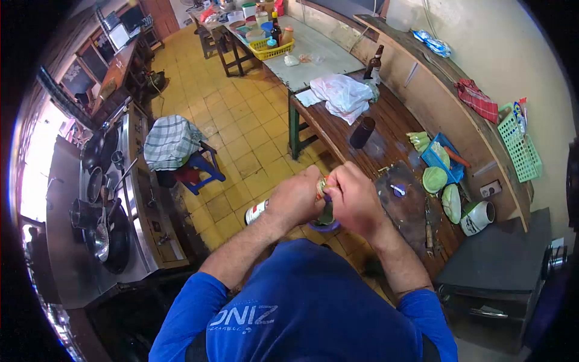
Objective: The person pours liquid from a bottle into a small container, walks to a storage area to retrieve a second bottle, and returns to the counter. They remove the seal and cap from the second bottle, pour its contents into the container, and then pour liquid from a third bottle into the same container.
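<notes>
In front of my chest, both hands are close together. My left hand (297, 196) is wrapped round a bottle (256, 212), whose white and red end sticks out to the left, tilted. Its other end, with a bit of red and green, shows between the hands. My right hand (354, 199) is closed at that end, fingers pinched; what it grips is mostly hidden. Below the hands, part of a purple rim (326, 227) shows.
Right, a wooden table (338, 130) holds a dark tumbler (362, 133), a blue basket (443, 158), cabbages (434, 179), a knife (429, 236) and a white jar (477, 218). Left, a stove (142, 205) with pans; a blue stool (203, 171) bears a checked cloth (172, 142).
</notes>
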Demonstrator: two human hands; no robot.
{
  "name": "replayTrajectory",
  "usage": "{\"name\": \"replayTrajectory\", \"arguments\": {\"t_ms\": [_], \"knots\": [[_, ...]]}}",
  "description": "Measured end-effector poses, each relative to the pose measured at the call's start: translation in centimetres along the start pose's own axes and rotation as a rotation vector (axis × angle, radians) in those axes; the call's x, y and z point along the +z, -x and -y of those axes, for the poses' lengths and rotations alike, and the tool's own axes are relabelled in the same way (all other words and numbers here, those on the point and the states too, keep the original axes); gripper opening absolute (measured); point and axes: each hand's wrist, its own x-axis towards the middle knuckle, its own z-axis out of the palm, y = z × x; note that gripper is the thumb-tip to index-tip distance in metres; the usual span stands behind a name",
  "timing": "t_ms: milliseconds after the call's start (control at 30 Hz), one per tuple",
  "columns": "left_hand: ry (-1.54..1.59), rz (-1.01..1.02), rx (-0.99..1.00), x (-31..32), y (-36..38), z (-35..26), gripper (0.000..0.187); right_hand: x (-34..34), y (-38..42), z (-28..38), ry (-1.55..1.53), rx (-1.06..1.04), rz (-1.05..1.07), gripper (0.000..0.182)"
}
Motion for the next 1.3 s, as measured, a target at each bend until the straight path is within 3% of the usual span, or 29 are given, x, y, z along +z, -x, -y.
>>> {"name": "replayTrajectory", "arguments": {"t_ms": [167, 233, 367, 533, 633, 700, 767, 833, 900, 1000, 1033, 1100, 1133, 1167, 1233, 1300], "knots": [[0.021, 0.087, -0.091, 0.1, -0.8, 0.4, 0.037, 1.5, 0.2, -0.9, 0.267, -0.2, -0.009, 0.007], [0.184, 0.023, -0.061, 0.0, -1.1, 1.0, 0.041, 2.8, 0.6, -1.9, 0.268, -0.371, -0.156, 0.011], [0.288, 0.016, -0.047, 1.6, -1.5, 1.7, 0.042, 4.6, 1.5, -4.1, 0.056, -0.355, -0.272, 0.013], [0.369, 0.043, -0.062, 2.3, -1.3, 1.3, 0.042, 4.6, 2.0, -5.5, 0.006, -0.41, -0.193, 0.015], [0.392, 0.068, -0.131, 2.3, -1.6, 0.8, 0.045, 4.4, 1.3, -5.5, -0.072, -0.344, -0.291, 0.011], [0.569, 0.092, -0.119, 0.6, -2.1, -0.1, 0.045, 3.4, -0.3, -4.2, -0.048, -0.242, -0.49, 0.012], [0.538, 0.072, -0.037, -1.0, -2.3, -0.7, 0.048, 2.2, -1.4, -3.2, -0.037, -0.281, -0.535, 0.012], [0.643, 0.037, 0.186, -2.5, -2.6, -1.3, 0.05, 0.6, -2.1, -1.4, -0.101, -0.293, -0.589, 0.013], [0.477, 0.097, 0.239, -4.6, -2.2, -1.9, 0.055, -0.7, -2.4, -0.1, -0.111, -0.353, -0.621, 0.014], [1.041, 0.045, 0.352, -3.7, -1.1, -1.8, 0.072, -1.7, -2.4, 1.4, -0.196, -0.435, -0.691, 0.015], [1.04, 0.043, 0.356, -3.6, -1.1, -1.5, 0.072, -1.8, -2.4, 2.0, -0.194, -0.439, -0.692, 0.015], [1.081, 0.229, 0.501, -3.9, -0.9, -0.9, 0.082, -1.9, -2.6, 3.1, -0.357, -0.469, -0.738, 0.017], [0.898, 0.245, 0.552, -3.6, -0.9, -1.0, 0.08, -2.4, -2.4, 3.0, -0.292, -0.503, -0.652, 0.019], [0.896, 0.239, 0.557, -2.7, -0.7, -0.8, 0.08, -2.4, -2.5, 2.7, -0.29, -0.511, -0.651, 0.019], [1.203, 0.327, 0.373, -0.4, 0.0, -0.9, 0.073, -2.2, -2.9, 2.0, -0.375, -0.485, -0.666, 0.017], [1.27, 0.222, 0.334, -0.7, 0.9, -2.1, 0.063, -2.5, -2.7, 1.9, -0.309, -0.471, -0.68, 0.016]]}}
